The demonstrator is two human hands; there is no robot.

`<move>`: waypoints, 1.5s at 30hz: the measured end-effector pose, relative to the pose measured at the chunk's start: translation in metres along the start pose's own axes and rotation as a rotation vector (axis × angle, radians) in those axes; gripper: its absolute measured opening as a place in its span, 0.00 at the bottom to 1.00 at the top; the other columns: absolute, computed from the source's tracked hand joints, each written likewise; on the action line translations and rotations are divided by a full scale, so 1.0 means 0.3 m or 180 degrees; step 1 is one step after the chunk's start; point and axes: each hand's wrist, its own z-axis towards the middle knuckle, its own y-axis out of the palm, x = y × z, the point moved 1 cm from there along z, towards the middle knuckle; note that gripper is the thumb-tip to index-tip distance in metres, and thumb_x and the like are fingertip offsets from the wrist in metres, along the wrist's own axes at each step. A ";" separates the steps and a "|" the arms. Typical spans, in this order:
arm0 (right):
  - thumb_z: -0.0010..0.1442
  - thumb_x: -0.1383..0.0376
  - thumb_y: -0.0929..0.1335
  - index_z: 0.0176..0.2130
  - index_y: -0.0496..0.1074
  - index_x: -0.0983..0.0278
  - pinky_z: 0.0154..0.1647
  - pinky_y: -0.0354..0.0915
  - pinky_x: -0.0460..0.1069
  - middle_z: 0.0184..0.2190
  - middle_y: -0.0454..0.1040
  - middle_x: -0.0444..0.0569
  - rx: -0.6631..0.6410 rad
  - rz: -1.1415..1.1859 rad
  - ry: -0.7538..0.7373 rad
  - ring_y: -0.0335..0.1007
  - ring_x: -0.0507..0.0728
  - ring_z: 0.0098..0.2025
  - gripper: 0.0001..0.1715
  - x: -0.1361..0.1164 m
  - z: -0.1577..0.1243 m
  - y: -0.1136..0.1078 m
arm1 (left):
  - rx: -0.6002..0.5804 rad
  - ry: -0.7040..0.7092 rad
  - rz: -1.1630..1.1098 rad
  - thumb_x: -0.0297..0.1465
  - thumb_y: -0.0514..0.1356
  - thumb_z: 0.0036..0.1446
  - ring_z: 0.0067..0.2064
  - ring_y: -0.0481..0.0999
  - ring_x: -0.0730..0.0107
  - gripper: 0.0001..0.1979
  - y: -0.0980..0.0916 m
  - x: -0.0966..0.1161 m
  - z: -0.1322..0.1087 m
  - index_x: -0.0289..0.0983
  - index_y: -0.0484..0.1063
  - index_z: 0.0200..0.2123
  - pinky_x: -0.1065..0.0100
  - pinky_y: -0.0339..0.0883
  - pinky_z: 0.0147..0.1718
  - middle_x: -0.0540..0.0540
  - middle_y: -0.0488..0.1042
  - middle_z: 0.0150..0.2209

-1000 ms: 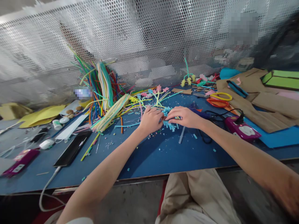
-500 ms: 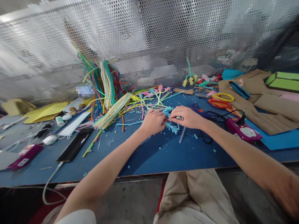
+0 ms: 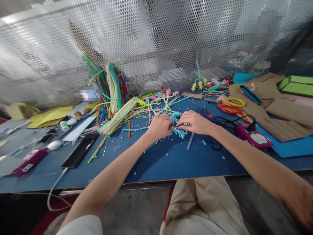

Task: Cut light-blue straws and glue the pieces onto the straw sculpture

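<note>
Over the middle of the blue table (image 3: 156,163), my left hand (image 3: 160,126) and my right hand (image 3: 193,122) meet at a light blue pipe cleaner flower (image 3: 179,133). Both sets of fingers are closed in a pinch on it, and the fingertips partly hide the spot they grip. Another fluffy blue flower head (image 3: 175,116) shows just above, between the hands; whether the two are joined I cannot tell. Behind my hands lie pink, yellow and blue pipe cleaner flowers (image 3: 168,93) on stems.
Bundled pipe cleaners (image 3: 117,119) lie left of my hands, near a black phone (image 3: 79,150) on a cable. At right are yellow-handled scissors (image 3: 233,101), a purple power strip (image 3: 254,135) and brown cardboard (image 3: 290,114). A perforated metal screen (image 3: 156,42) stands behind. Small clippings litter the table.
The view has shifted slightly. My hands stay almost in the same place, still pinching the blue flower, with only small finger movement.
</note>
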 end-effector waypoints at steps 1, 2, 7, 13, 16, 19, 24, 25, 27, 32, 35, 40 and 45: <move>0.69 0.57 0.66 0.43 0.80 0.59 0.50 0.59 0.56 0.42 0.82 0.48 0.0013 -0.0008 -0.0016 0.72 0.59 0.45 0.14 0.000 0.000 0.001 | 0.0015 0.0015 0.0001 0.29 0.61 0.51 0.39 0.73 0.58 0.01 0.001 0.000 0.000 0.38 0.74 0.28 0.56 0.56 0.39 0.44 0.77 0.31; 0.69 0.57 0.66 0.43 0.80 0.59 0.50 0.59 0.55 0.42 0.82 0.48 0.0031 -0.0014 -0.0033 0.72 0.59 0.45 0.14 -0.001 0.001 0.002 | 0.0028 0.0025 0.0006 0.29 0.62 0.51 0.39 0.73 0.58 0.01 0.000 0.001 -0.001 0.38 0.74 0.28 0.56 0.56 0.39 0.44 0.77 0.30; 0.68 0.60 0.66 0.42 0.79 0.59 0.50 0.59 0.54 0.40 0.82 0.47 0.0138 -0.0029 0.0003 0.72 0.58 0.43 0.12 -0.004 0.001 0.000 | 0.0105 0.0167 -0.0044 0.30 0.61 0.55 0.39 0.74 0.59 0.02 -0.003 -0.004 -0.001 0.38 0.74 0.32 0.58 0.58 0.39 0.45 0.78 0.32; 0.66 0.61 0.67 0.39 0.80 0.59 0.48 0.59 0.54 0.39 0.82 0.46 0.0200 0.0009 0.0041 0.71 0.58 0.42 0.10 0.018 -0.010 -0.013 | 0.0253 0.0789 -0.0386 0.33 0.57 0.65 0.43 0.77 0.63 0.13 0.003 -0.037 -0.009 0.37 0.73 0.51 0.62 0.63 0.42 0.44 0.79 0.40; 0.67 0.61 0.67 0.40 0.80 0.59 0.49 0.59 0.55 0.40 0.83 0.46 0.0204 0.0029 0.0020 0.71 0.58 0.42 0.11 0.031 -0.015 -0.019 | 0.0336 0.0997 -0.0501 0.38 0.57 0.67 0.43 0.77 0.64 0.14 0.007 -0.050 -0.013 0.38 0.74 0.49 0.63 0.65 0.44 0.44 0.79 0.40; 0.67 0.62 0.67 0.40 0.80 0.58 0.49 0.58 0.55 0.40 0.83 0.45 0.0196 -0.0042 0.0009 0.71 0.58 0.43 0.11 0.036 -0.018 -0.026 | 0.0483 0.1064 -0.0520 0.39 0.56 0.69 0.44 0.77 0.64 0.14 0.011 -0.054 -0.014 0.38 0.75 0.48 0.63 0.65 0.44 0.44 0.80 0.39; 0.67 0.61 0.67 0.40 0.80 0.57 0.50 0.57 0.55 0.40 0.82 0.45 0.0226 -0.0101 0.0015 0.71 0.58 0.45 0.10 0.038 -0.020 -0.032 | 0.0659 0.1038 -0.0745 0.37 0.54 0.70 0.42 0.78 0.67 0.13 0.028 -0.062 -0.014 0.39 0.76 0.46 0.64 0.67 0.43 0.45 0.81 0.40; 0.67 0.61 0.67 0.40 0.80 0.57 0.50 0.57 0.55 0.40 0.82 0.45 0.0250 -0.0082 0.0038 0.71 0.58 0.45 0.11 0.040 -0.020 -0.030 | 0.0677 0.1020 -0.0823 0.37 0.54 0.71 0.42 0.78 0.68 0.13 0.031 -0.065 -0.013 0.39 0.76 0.46 0.64 0.68 0.43 0.45 0.81 0.40; 0.67 0.60 0.67 0.40 0.80 0.57 0.50 0.58 0.55 0.40 0.82 0.45 0.0301 -0.0007 0.0084 0.71 0.58 0.45 0.11 0.048 -0.021 -0.024 | 0.0700 0.0983 -0.0937 0.37 0.54 0.70 0.42 0.79 0.69 0.13 0.037 -0.071 -0.013 0.39 0.77 0.46 0.64 0.69 0.44 0.45 0.81 0.40; 0.66 0.59 0.68 0.41 0.80 0.57 0.51 0.59 0.56 0.39 0.82 0.46 0.0430 0.0218 0.0132 0.72 0.58 0.44 0.10 0.055 -0.021 -0.010 | 0.0696 0.0975 -0.0864 0.35 0.55 0.70 0.46 0.79 0.69 0.13 0.035 -0.078 -0.018 0.42 0.78 0.48 0.64 0.68 0.46 0.46 0.82 0.45; 0.66 0.60 0.68 0.40 0.79 0.58 0.52 0.60 0.56 0.39 0.81 0.46 0.0434 0.0272 0.0153 0.71 0.57 0.44 0.09 0.045 -0.020 -0.012 | 0.0658 0.0887 -0.0700 0.35 0.55 0.70 0.46 0.79 0.70 0.13 0.028 -0.074 -0.022 0.43 0.78 0.49 0.64 0.67 0.46 0.48 0.82 0.46; 0.67 0.59 0.67 0.40 0.77 0.59 0.51 0.62 0.55 0.40 0.80 0.47 0.0297 0.0481 0.0235 0.71 0.57 0.42 0.09 0.034 -0.017 -0.012 | 0.0570 0.0683 -0.0409 0.36 0.55 0.70 0.45 0.78 0.69 0.13 0.020 -0.072 -0.024 0.46 0.79 0.48 0.62 0.64 0.44 0.49 0.83 0.45; 0.69 0.60 0.65 0.41 0.76 0.59 0.52 0.61 0.55 0.40 0.80 0.47 0.0180 0.0421 0.0131 0.71 0.57 0.44 0.10 0.037 -0.014 -0.013 | 0.0606 0.0665 -0.0331 0.36 0.55 0.70 0.43 0.78 0.69 0.13 0.018 -0.068 -0.024 0.45 0.79 0.48 0.64 0.63 0.42 0.49 0.83 0.44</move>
